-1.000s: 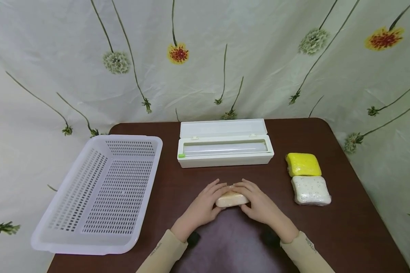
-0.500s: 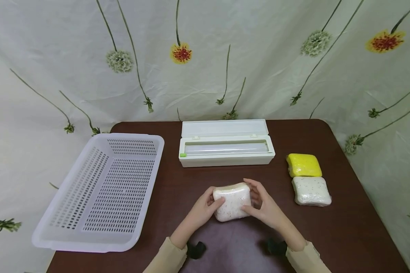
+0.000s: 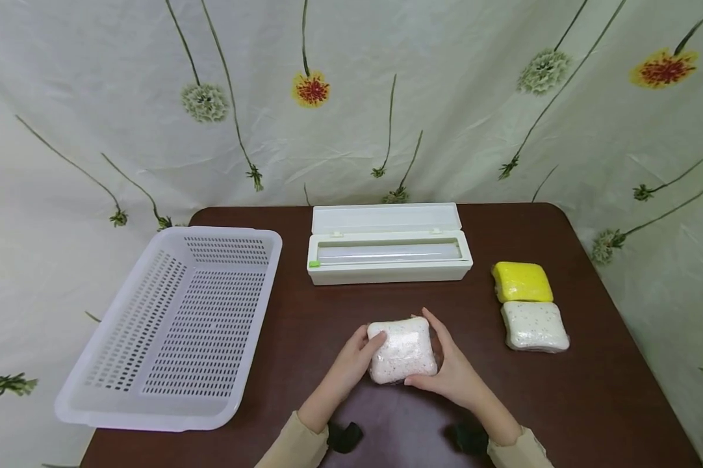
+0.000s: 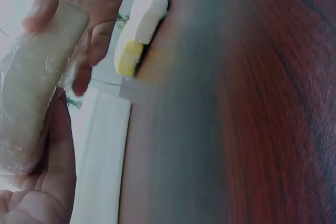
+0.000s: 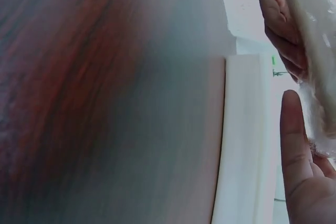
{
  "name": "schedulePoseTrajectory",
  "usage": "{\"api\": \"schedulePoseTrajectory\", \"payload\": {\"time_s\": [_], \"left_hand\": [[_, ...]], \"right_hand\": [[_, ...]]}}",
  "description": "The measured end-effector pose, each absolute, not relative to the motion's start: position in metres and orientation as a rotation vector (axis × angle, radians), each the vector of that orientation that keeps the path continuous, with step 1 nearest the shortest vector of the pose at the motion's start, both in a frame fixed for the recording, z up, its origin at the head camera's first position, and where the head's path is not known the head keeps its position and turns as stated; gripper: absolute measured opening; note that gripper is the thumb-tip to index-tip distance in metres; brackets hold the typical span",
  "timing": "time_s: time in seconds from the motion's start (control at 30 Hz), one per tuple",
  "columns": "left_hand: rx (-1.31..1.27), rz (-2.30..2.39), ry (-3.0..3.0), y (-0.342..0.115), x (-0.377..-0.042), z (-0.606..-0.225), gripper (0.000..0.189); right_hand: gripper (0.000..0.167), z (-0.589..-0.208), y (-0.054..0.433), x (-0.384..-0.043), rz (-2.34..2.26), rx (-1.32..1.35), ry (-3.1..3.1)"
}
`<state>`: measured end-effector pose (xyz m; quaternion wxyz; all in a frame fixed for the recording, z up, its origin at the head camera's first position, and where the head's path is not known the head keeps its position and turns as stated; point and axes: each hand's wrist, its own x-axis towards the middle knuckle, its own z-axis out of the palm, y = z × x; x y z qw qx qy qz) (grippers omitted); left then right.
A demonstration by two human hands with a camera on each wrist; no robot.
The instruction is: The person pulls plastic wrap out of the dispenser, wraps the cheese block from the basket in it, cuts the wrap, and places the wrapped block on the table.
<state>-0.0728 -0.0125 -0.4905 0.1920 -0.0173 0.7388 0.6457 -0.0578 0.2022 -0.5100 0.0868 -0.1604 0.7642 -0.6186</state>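
Above the near middle of the table, both hands hold a white speckled, waisted block (image 3: 403, 351) that looks like a sponge, wrapped in clear film. My left hand (image 3: 351, 361) grips its left side, thumb over the face and fingers behind. My right hand (image 3: 447, 370) holds the right side, thumb at the lower edge and index finger stretched up past the corner. In the left wrist view the sponge (image 4: 37, 87) shows edge-on, with loose film at its end. The right wrist view shows the same wrapped sponge (image 5: 317, 51) between both hands.
A white film dispenser (image 3: 389, 273) with its lid raised stands at the back middle. A white perforated basket (image 3: 252, 312) is at left. At right lie a yellow wrapped sponge (image 3: 522, 281) and a white speckled one (image 3: 535, 326). A flowered curtain (image 3: 351, 143) hangs behind.
The sponge has turned from showing its narrow edge to showing its broad speckled face. Both hands have shifted their grip, thumbs now at the front; the right hand has slid lower along its side.
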Motion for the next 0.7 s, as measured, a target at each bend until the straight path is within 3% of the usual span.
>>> {"api": "schedulePoseTrajectory", "payload": {"time_s": [0.4,0.7], "left_hand": [[0.146,1.631,2.187,-0.005,-0.063,-0.491,0.065],[0.272,1.408,2.534,-0.027,-0.06,-0.491,0.058]], "right_hand": [[0.091,-0.514,0.224,-0.044,-1.82,-0.244,2.494],[0.087,-0.509,0.293,-0.015,-1.601,0.147,2.664]]}}
